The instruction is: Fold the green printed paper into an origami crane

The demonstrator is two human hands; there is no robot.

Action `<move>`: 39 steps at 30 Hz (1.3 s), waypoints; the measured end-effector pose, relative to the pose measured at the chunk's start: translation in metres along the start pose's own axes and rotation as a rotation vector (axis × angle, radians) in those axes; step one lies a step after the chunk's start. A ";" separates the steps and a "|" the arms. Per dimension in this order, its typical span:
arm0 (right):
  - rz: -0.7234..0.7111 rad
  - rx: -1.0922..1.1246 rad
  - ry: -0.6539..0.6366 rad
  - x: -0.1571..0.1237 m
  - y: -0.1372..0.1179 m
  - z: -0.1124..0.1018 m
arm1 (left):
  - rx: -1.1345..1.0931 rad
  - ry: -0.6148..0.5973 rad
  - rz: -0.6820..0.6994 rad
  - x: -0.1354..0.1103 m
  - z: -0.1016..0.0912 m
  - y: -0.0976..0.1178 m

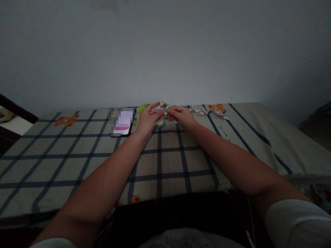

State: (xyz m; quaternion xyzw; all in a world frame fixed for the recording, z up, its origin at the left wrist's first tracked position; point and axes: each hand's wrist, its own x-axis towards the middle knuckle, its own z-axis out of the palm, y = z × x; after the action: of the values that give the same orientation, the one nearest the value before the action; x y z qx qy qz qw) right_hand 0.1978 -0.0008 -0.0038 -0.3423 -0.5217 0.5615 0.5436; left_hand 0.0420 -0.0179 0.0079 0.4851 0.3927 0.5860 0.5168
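Both my arms reach forward over a bed covered by a beige sheet with dark checks (168, 162). My left hand (148, 119) and my right hand (181, 115) meet at the far side and pinch a small folded piece of patterned paper (163, 105) between their fingertips. The paper is held just above the sheet. Under my left hand lies a green-edged packet or stack of paper (141, 109), partly hidden by the fingers.
A dark phone or tablet with a lit screen (122, 122) lies left of my hands. Several small folded paper figures (207, 111) sit in a row to the right. A grey wall rises behind the bed. Dark furniture stands at the far left.
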 end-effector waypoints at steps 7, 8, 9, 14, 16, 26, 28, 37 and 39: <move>0.001 0.034 -0.056 -0.001 0.000 0.002 | 0.059 0.042 0.045 -0.004 0.002 0.003; -0.004 0.027 -0.048 -0.001 0.000 0.001 | 0.045 0.032 0.040 -0.003 0.002 0.002; -0.012 0.022 -0.033 0.000 0.001 0.000 | 0.025 0.010 0.029 -0.003 0.002 0.002; -0.054 0.009 0.031 0.003 0.003 -0.004 | -0.047 -0.098 -0.064 -0.001 0.001 -0.003; -0.054 -0.005 0.012 0.003 0.002 -0.005 | -0.043 -0.091 -0.063 0.000 0.000 -0.004; -0.125 -0.151 0.003 0.000 0.000 -0.003 | 0.042 -0.055 -0.070 -0.001 -0.001 -0.002; -0.152 -0.177 0.000 0.002 0.002 -0.002 | 0.058 -0.042 -0.075 -0.001 -0.001 -0.002; -0.248 -0.225 -0.044 0.004 0.007 -0.006 | -0.028 -0.085 -0.136 -0.002 0.001 0.000; -0.246 -0.237 -0.052 0.004 0.007 -0.006 | -0.044 -0.116 -0.167 -0.002 0.001 -0.001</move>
State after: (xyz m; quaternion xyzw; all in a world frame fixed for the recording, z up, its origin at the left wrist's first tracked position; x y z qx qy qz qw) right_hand 0.2014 0.0054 -0.0116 -0.3228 -0.6363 0.4338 0.5502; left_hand 0.0431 -0.0198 0.0072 0.4723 0.3885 0.5203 0.5961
